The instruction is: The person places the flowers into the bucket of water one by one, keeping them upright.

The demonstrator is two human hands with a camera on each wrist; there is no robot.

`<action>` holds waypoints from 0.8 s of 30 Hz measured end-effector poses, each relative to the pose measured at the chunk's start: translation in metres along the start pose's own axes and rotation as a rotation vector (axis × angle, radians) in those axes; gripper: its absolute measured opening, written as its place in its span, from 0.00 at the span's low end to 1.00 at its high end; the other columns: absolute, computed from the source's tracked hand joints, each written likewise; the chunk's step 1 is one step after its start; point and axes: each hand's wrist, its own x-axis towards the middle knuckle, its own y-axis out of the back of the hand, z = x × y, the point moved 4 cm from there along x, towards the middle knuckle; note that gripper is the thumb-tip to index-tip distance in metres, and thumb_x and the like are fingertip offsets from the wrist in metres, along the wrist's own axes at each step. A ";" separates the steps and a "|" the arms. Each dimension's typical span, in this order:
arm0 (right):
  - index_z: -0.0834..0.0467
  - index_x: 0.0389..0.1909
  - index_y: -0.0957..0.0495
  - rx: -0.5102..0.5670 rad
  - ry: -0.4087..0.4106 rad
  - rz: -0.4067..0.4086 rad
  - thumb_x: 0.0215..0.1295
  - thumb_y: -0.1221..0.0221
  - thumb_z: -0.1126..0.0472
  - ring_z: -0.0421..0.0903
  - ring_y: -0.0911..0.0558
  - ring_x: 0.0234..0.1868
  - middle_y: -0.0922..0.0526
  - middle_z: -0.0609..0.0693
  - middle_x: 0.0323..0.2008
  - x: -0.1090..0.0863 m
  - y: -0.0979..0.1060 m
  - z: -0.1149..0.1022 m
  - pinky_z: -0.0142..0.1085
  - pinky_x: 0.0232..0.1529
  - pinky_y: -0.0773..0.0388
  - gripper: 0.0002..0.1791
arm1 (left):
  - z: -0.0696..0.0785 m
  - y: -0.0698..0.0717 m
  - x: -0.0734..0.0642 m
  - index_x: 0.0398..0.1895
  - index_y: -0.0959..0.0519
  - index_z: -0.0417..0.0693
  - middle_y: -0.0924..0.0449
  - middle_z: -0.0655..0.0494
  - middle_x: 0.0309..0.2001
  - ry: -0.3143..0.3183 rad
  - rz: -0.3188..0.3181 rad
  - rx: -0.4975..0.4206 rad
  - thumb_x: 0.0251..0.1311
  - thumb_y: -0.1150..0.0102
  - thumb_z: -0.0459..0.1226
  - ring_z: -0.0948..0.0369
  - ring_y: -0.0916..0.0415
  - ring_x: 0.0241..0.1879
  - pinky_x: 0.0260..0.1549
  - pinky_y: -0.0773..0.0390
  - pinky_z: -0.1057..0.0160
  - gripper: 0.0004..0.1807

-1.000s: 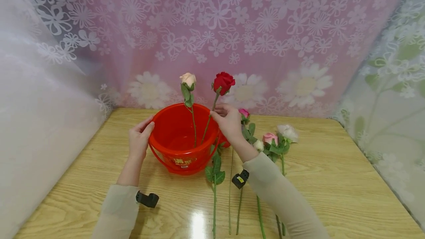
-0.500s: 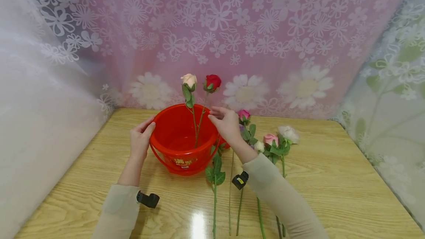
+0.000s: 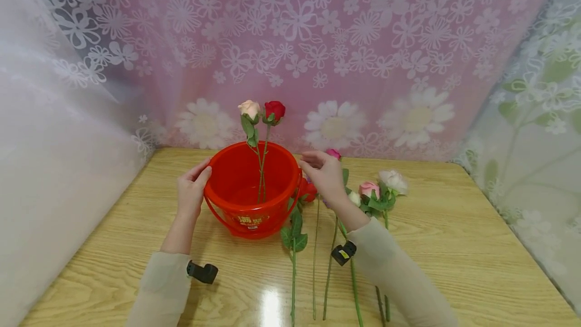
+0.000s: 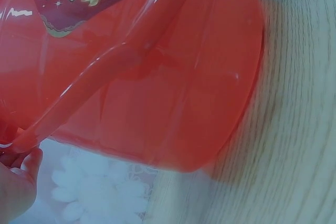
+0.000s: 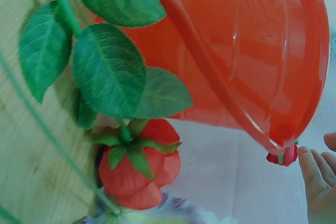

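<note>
On the pale wood-grain table [image 3: 113, 226], left of centre, stands the round, glossy red plastic bucket [image 3: 229, 175], a cream rose [image 3: 250, 109] and a deep-red rose [image 3: 274, 111] side by side in it, their slim green stems seemingly propped by its far wall. And the left hand [image 3: 190, 191] pinches the left rim, presumably to keep the bucket steady! Just beside the right rim, the right hand [image 3: 326, 175] holds nothing, fingers loosely extended, forearm slanting over long-stemmed pink, white and red flowers [image 3: 369, 189].
</note>
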 end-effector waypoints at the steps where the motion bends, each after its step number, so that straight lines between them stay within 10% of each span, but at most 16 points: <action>1: 0.63 0.42 0.22 -0.001 -0.002 0.002 0.55 0.40 0.63 0.45 0.21 0.37 0.19 0.55 0.37 -0.001 0.002 0.002 0.34 0.37 0.22 0.13 | 0.000 0.000 0.000 0.50 0.26 0.35 0.23 0.60 0.41 -0.003 -0.002 0.006 0.58 0.47 0.34 0.65 0.25 0.40 0.36 0.24 0.70 0.18; 17: 0.67 0.43 0.23 -0.082 -0.053 -0.029 0.58 0.43 0.64 0.50 0.22 0.40 0.21 0.59 0.39 -0.035 0.040 0.005 0.35 0.39 0.24 0.13 | 0.002 -0.001 0.000 0.50 0.27 0.32 0.25 0.47 0.48 -0.014 0.010 -0.002 0.57 0.47 0.32 0.68 0.26 0.39 0.36 0.24 0.72 0.17; 24: 0.65 0.42 0.23 -0.152 -0.065 0.013 0.57 0.41 0.62 0.49 0.22 0.39 0.21 0.58 0.39 -0.043 0.058 0.023 0.36 0.40 0.24 0.14 | 0.003 -0.001 -0.001 0.49 0.26 0.32 0.23 0.65 0.38 -0.016 0.001 -0.025 0.57 0.47 0.32 0.67 0.25 0.38 0.35 0.24 0.73 0.17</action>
